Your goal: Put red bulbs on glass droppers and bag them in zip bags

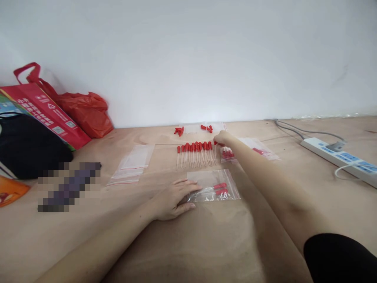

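My left hand [176, 198] lies with fingers stretched out on the left edge of a clear zip bag [206, 177]. Inside that bag are red-bulbed droppers [221, 192], their bulbs toward the right. Beyond it, a row of glass droppers [193, 151] with red rubber bulbs lies side by side, tips toward me. At the right end of this row, my right hand [223, 138] is closed on the red bulb of one dropper [215, 147]; its fingertips partly hide the bulb.
Loose red bulbs [179, 131] lie on a clear bag [191, 128] near the wall. Flat zip bags [132, 163] are at left, bags with red pieces [259, 147] at right. A power strip [338, 157] stands far right; shopping bags [50, 106] and a blurred-out object [73, 186] lie left.
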The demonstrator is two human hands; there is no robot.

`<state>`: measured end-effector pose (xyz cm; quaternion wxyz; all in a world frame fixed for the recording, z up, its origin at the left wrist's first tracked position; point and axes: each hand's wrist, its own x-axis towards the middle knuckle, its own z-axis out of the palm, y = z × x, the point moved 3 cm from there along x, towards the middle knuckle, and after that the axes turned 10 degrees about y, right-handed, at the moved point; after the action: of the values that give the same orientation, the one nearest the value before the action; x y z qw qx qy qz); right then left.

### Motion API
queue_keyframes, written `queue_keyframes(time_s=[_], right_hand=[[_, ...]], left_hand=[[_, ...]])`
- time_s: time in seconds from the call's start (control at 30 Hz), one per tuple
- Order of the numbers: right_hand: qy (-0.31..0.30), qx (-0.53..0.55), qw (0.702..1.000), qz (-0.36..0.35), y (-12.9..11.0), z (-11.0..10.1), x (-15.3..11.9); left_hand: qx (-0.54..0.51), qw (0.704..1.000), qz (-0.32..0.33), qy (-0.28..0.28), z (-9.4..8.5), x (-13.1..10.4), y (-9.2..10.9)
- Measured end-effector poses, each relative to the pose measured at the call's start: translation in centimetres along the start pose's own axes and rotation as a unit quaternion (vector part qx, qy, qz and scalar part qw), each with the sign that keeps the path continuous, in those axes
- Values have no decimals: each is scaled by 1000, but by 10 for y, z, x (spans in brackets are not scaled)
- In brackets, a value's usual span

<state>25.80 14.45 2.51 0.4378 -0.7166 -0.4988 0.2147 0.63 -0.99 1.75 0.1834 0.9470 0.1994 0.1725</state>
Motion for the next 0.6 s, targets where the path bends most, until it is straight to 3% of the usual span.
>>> queue_keyframes(time_s=[0.2, 0.23, 0.3, 0.47, 0.6], right_hand=[[103, 94, 990, 8, 14, -64, -35], [146, 157, 977, -4, 21, -76, -46], [176, 229, 957, -12, 39, -90, -70], [174, 285, 943, 7, 81, -96, -111], [176, 308, 935, 25, 86, -91, -120]], left_hand=[[3, 1000, 10, -16, 1, 1, 1], [3, 1000, 9, -13, 1, 1, 1], [3, 1000, 9, -9, 1, 2, 1], [6, 1000, 11, -5, 2, 2, 0], [10, 1000, 10, -7, 2, 2, -1]])
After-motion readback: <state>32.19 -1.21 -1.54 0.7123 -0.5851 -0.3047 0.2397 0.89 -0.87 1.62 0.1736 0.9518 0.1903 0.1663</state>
